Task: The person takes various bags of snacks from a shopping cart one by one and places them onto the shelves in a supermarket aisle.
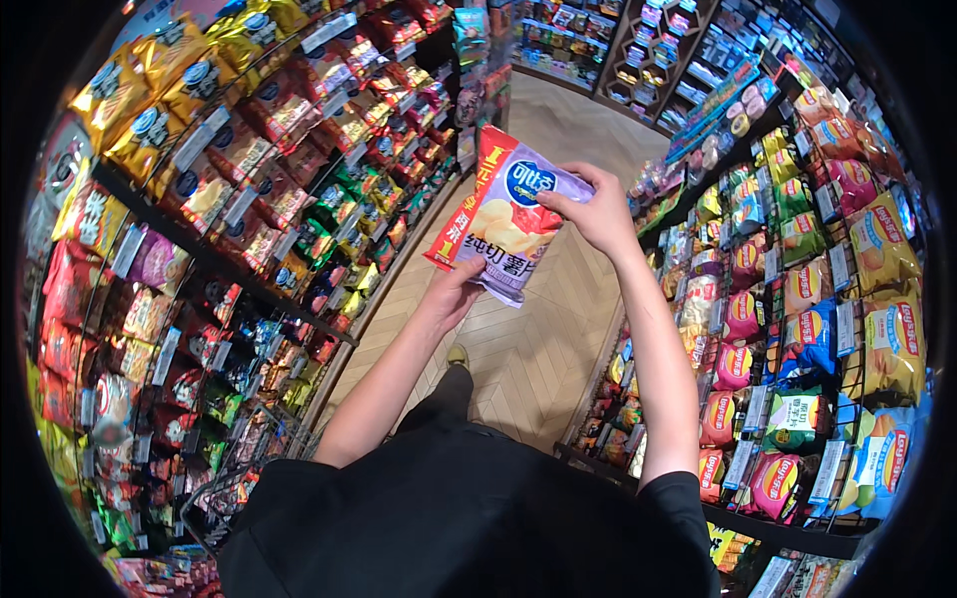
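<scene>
A purple bag of potato chips (516, 220) with a red strip along one side is held up over the aisle, its printed front facing me. My left hand (454, 295) grips the lower left corner, thumb on the front. At the upper right edge, my right hand (594, 209) pinches the bag with the thumb on the front and the other fingers mostly hidden behind. The bag hangs tilted and looks sealed, with pictures of chips and printed writing on it.
Snack shelves (262, 299) line the left side, full of bagged snacks. On the right stands a rack of Lay's chip bags (777, 329) with price tags. A wire shopping cart (247, 463) is by my left side. Herringbone wood floor (553, 351) runs between, towards more shelves (568, 45).
</scene>
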Available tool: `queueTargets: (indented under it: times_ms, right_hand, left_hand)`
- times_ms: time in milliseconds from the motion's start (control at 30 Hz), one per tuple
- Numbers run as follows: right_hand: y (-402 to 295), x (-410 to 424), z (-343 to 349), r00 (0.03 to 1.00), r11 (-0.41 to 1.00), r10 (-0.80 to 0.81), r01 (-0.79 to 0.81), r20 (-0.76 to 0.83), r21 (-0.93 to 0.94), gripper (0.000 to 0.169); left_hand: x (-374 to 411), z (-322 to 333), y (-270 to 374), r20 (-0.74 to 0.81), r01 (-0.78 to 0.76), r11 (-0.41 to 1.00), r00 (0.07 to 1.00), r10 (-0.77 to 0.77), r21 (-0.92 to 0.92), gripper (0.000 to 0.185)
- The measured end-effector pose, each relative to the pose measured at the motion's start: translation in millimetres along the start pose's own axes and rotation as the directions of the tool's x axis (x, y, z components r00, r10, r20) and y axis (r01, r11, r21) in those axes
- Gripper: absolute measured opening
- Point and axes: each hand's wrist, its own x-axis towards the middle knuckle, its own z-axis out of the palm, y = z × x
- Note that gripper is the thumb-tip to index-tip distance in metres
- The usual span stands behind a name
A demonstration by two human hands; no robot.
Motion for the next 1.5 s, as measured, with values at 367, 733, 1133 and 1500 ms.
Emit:
queueTargets:
  times_ms: [367,733,1133,1500]
  right_hand:
    - [50.6,169.4,13.8,1.000,0.997,-0.015,0.015,-0.004,-0.071,0.044]
    - [92.4,355.9,62.1,0.993,0.991,-0.104,0.099,0.050,0.092,0.060]
    - [213.3,517.9,85.6,0.961,0.769,-0.142,-0.043,0.236,0.637,0.072]
    - [274.7,647.7,81.5,0.904,0.794,-0.216,-0.058,0.370,0.605,0.084]
  left_hand:
    - [173.1,-45.0,33.6,0.037,-0.020,0.998,0.999,0.022,-0.056,0.046]
    - [303.7,-81.6,126.0,-0.128,-0.139,0.988,0.983,0.130,-0.065,0.034]
    - [492.6,-105.6,129.0,-0.231,-0.314,0.942,0.931,0.282,-0.115,0.035]
    - [619.4,-68.9,145.1,-0.387,-0.446,0.895,0.826,0.411,-0.002,0.038]
